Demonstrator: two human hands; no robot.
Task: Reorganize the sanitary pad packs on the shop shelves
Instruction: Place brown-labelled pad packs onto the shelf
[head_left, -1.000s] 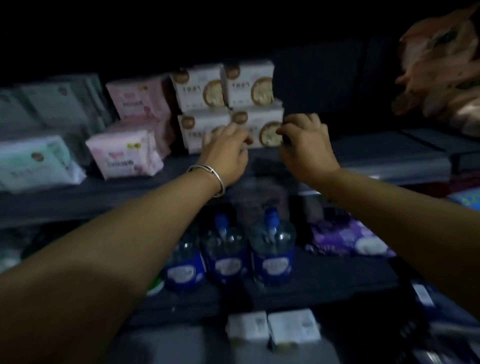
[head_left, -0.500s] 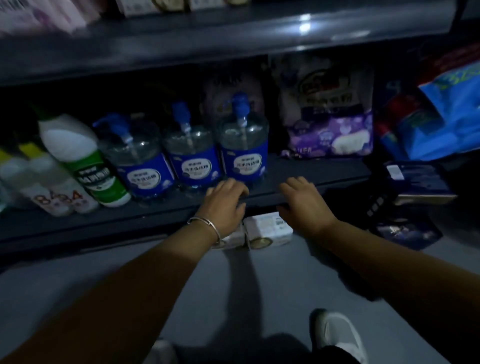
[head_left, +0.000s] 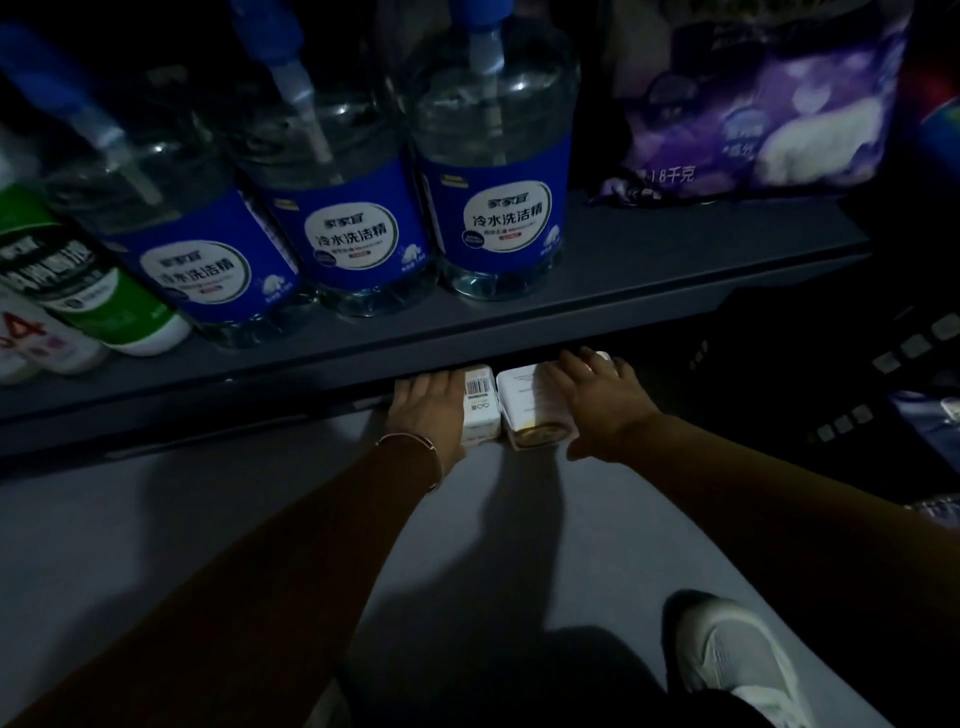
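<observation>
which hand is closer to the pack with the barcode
Left. The left hand lies against the barcode pack; the right hand rests on the neighbouring pack beside it.

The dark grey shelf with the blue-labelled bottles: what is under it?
Under the dark grey shelf, two white packs lie on the floor, left hand and right hand on them. Farther back is hidden in darkness.

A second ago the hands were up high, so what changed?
Both hands came down from the upper shelf's packs. The left hand and right hand now lie on two white packs on the floor. The blue-labelled bottles stayed put.
</observation>
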